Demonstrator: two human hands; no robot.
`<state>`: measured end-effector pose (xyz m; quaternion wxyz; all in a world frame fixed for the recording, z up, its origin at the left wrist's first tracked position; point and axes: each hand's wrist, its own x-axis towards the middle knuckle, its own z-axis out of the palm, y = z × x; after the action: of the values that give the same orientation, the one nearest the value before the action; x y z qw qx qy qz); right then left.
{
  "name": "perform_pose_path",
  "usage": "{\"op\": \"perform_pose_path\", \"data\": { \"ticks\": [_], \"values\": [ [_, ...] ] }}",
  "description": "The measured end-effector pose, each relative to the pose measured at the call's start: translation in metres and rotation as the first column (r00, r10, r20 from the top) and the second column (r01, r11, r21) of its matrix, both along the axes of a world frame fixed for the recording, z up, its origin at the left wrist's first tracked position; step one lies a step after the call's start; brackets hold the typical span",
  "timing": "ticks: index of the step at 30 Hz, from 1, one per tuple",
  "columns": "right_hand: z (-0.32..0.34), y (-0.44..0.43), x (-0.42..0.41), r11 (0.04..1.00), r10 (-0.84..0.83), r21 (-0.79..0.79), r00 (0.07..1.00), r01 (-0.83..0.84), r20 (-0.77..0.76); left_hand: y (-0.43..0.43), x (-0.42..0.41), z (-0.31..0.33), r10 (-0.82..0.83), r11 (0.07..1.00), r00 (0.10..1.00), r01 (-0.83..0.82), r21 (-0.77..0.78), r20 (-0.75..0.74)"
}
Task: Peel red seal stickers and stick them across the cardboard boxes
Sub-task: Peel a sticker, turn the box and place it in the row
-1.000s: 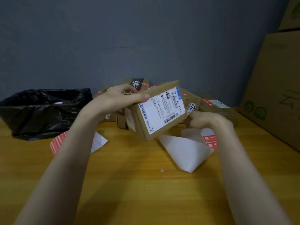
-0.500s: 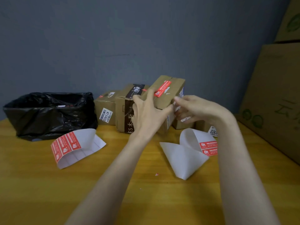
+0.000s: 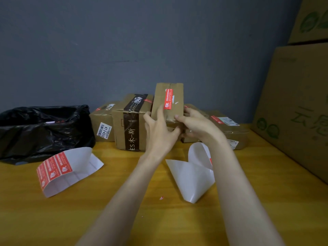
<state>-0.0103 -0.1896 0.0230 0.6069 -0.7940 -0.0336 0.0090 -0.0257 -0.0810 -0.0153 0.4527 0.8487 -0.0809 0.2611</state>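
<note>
Small brown cardboard box [image 3: 174, 96] points away, red seal sticker [image 3: 167, 99] lengthwise — left hand [image 3: 158, 128] fingers straight against it, right hand [image 3: 195, 125] fingers clamped on.

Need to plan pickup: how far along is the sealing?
Done: the upright brown cardboard box carries a red seal sticker. In hand: the right hand grips it, the left hand touches its face. Left: unpeeled red stickers wait on the curled white backing sheet.

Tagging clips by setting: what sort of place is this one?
Probably a parcel packing or shipping corner, perhaps a stockroom: small taped boxes with shipping labels on a wooden table, a red sticker sheet beside them, and big cartons stacked at the right.
</note>
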Motion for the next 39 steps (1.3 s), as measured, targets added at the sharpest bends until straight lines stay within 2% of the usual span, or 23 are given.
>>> {"op": "perform_pose_path", "data": {
  "ticks": [9, 13, 19, 23, 27, 30, 32, 35, 39],
  "values": [
    [-0.018, 0.007, 0.014, 0.983, -0.12, 0.139, 0.993, 0.117, 0.011, 0.003, 0.008, -0.007, -0.065, 0.998, 0.996, 0.064, -0.027, -0.055],
    [-0.024, 0.009, 0.018, 0.979, -0.172, 0.107, 0.985, 0.173, -0.018, -0.005, 0.007, -0.015, -0.122, 0.987, 0.99, 0.114, -0.113, -0.07],
    [-0.033, 0.01, 0.023, 0.975, -0.2, 0.086, 0.977, 0.206, -0.081, -0.003, 0.009, -0.025, -0.178, 0.976, 0.971, 0.153, -0.154, -0.161],
    [-0.039, 0.011, 0.026, 0.966, -0.212, 0.127, 0.971, 0.226, -0.113, 0.001, 0.011, -0.028, -0.207, 0.971, 0.961, 0.179, -0.159, -0.181],
    [-0.042, 0.009, 0.027, 0.968, -0.221, 0.102, 0.97, 0.231, -0.098, 0.005, 0.013, -0.021, -0.106, 0.994, 0.969, 0.11, 0.003, -0.225],
    [-0.037, 0.006, 0.025, 0.965, -0.257, -0.071, 0.965, 0.254, -0.049, 0.009, 0.007, -0.011, 0.038, 0.974, 0.963, 0.023, 0.225, -0.265],
    [-0.032, 0.002, 0.022, 0.939, -0.294, -0.181, 0.956, 0.293, 0.026, 0.011, 0.0, -0.005, 0.151, 0.936, 0.969, -0.077, 0.344, -0.196],
    [-0.025, -0.003, 0.017, 0.888, -0.349, -0.277, 0.93, 0.368, 0.116, 0.014, -0.003, -0.003, 0.206, 0.905, 0.974, -0.154, 0.396, -0.091],
    [-0.027, -0.008, 0.024, 0.897, -0.313, -0.295, 0.944, 0.331, 0.107, 0.018, 0.002, -0.01, 0.159, 0.923, 0.974, -0.089, 0.373, -0.159]
  ]
}}
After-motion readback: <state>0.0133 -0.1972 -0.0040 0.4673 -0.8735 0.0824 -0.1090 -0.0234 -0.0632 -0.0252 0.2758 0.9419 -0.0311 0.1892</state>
